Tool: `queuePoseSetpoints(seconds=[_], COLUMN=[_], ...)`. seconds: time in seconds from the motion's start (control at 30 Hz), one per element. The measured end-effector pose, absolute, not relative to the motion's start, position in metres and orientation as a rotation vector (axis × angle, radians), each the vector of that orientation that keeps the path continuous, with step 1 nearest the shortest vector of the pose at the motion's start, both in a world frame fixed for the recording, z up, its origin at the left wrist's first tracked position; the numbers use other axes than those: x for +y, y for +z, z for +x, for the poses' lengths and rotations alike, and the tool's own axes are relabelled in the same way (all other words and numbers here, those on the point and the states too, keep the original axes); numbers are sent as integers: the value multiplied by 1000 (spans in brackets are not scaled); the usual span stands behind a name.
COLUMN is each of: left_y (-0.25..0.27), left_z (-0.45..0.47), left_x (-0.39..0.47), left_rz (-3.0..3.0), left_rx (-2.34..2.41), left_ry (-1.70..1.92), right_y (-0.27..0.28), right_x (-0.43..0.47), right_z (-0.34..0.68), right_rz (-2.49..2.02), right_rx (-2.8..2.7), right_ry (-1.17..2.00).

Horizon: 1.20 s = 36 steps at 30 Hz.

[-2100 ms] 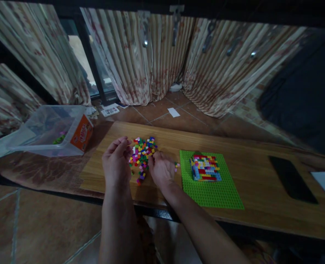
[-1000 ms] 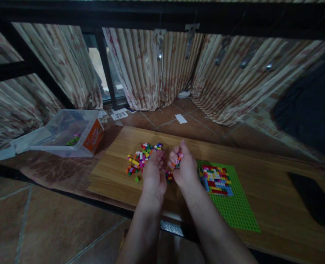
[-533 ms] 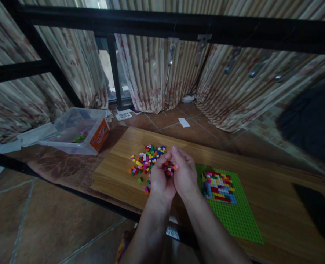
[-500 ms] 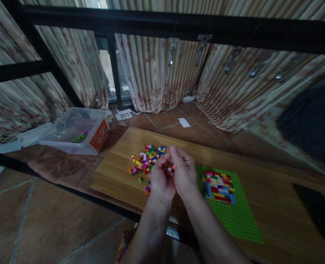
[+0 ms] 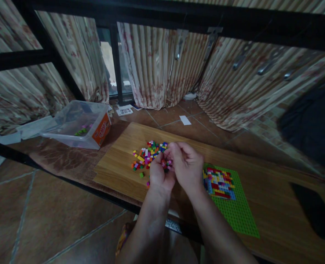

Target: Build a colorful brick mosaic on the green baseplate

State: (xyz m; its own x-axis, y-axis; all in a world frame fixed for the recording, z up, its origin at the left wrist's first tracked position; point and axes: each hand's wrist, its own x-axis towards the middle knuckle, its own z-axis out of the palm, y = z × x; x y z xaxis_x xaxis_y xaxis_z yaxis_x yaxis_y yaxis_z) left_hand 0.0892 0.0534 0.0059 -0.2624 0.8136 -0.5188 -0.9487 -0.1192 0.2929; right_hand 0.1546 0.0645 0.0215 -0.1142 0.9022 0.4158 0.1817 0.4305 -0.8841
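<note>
Cupped and facing up, my left hand (image 5: 159, 178) holds several small toy bricks (image 5: 166, 165) in its palm. My right hand (image 5: 188, 167) is closed beside and over it, thumb and fingers drawn together; whatever they grip is hidden. Behind my left hand lies a loose pile of multicoloured toy bricks (image 5: 146, 153) on the wooden board (image 5: 115, 157). A single green brick (image 5: 142, 175) lies apart from the pile. To the right of my right hand is a green studded baseplate (image 5: 241, 218) bearing a low block of joined coloured bricks (image 5: 220, 183).
A clear plastic tub (image 5: 69, 139) with an orange label and a few bricks stands at the left. A dark flat object (image 5: 313, 211) lies on the board's right end. Black metal bars (image 5: 162, 22) cross above, before striped curtains (image 5: 146, 62).
My right hand has shifted slightly right, opening a wider gap from the left palm, so more of the bricks there show. The camera view has tilted a little.
</note>
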Motion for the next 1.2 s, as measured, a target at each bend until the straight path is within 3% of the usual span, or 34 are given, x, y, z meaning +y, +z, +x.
queuePoseSetpoints(seconds=[0.27,0.43,0.8,1.2], left_y=[11,14,13,14], left_z=[31,25,17,10], left_x=[38,35,34,32], left_rz=[-287,-353,-314,-369], left_rx=[589,620,601,572], left_ry=[1900,1888,1900,1921], right_y=[-49,-77,-62,-78], right_x=[36,19,31,23], right_z=[199,182,145,142], right_rz=[-1500,-1534,-1291,-1363], right_rx=[-1959,-2070,-2150,-2386], right_ry=[236,213,488,198])
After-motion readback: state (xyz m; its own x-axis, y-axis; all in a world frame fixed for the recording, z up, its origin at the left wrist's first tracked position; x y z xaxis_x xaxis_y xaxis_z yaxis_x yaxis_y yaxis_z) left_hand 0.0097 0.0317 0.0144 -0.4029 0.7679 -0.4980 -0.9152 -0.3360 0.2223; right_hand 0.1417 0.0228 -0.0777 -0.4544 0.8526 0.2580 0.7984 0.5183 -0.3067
